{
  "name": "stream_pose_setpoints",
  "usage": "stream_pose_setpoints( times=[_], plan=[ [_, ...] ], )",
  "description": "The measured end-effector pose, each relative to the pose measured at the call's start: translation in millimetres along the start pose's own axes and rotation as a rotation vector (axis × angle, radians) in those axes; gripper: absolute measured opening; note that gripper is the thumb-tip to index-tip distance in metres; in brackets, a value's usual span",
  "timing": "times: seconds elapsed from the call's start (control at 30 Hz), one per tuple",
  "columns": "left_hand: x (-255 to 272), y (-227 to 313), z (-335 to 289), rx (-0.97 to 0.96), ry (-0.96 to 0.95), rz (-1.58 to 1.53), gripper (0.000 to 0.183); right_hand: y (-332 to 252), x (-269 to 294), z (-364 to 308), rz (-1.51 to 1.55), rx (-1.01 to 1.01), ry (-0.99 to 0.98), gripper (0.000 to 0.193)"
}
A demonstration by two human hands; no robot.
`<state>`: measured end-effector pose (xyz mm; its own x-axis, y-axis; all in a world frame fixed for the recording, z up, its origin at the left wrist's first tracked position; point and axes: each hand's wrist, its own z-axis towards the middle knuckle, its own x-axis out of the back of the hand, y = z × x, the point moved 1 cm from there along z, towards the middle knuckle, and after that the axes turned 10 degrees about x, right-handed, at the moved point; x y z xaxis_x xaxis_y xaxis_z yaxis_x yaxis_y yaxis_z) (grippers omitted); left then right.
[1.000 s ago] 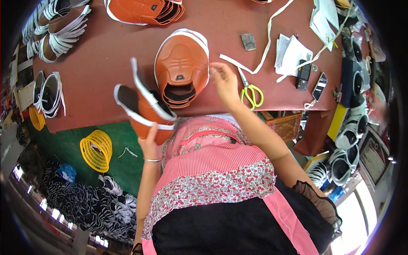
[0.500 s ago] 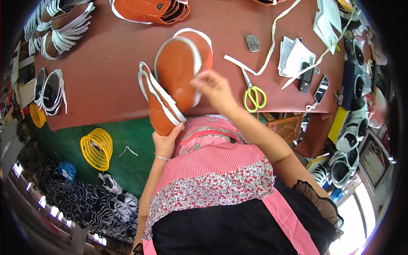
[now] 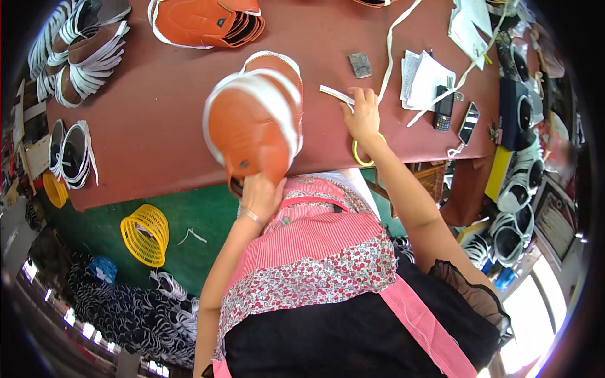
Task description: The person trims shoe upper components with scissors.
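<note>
My left hand (image 3: 261, 194) is closed on the near end of an orange shoe upper (image 3: 252, 120) with a white edge band, held up at the table's front edge and smeared by motion. Behind it lies or hangs another orange upper (image 3: 270, 61), also white-edged. My right hand (image 3: 363, 116), thumb and fingers apart, is over the scissors and beside the loose end of a white strip (image 3: 334, 92). Of the scissors (image 3: 357, 155), only part of the yellow-green handle shows; the hand hides the blades. Whether the fingertips touch the strip cannot be made out.
Stacked orange uppers (image 3: 189, 22) lie at the far side of the brown table (image 3: 145, 138). Brown and white shoe parts (image 3: 94, 60) sit far left. Right of my hand are papers (image 3: 428, 79), a keypad phone (image 3: 443, 110) and another phone (image 3: 468, 123). A yellow basket (image 3: 145, 236) stands below left.
My right hand has left the orange uppers and moved right, over the scissors and strip end. The held upper has turned so its broad face shows, and my left hand now grips its near end.
</note>
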<state>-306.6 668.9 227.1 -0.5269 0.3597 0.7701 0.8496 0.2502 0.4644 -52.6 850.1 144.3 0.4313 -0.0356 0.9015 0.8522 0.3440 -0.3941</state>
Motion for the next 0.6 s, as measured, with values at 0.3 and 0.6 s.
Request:
stream_pose_setpoints(
  times=[0.3,0.6],
  plan=[
    [60.2,-4.3,15.9,0.312,-0.048,-1.643,0.041,-42.6,58.9,29.1,0.358,-0.064,0.089,0.008],
    [-52.2,-85.4,2.5,0.548,-0.287,-2.353,0.059,-175.7,-25.5,-12.2,0.411,0.302,-0.875,0.018]
  ],
)
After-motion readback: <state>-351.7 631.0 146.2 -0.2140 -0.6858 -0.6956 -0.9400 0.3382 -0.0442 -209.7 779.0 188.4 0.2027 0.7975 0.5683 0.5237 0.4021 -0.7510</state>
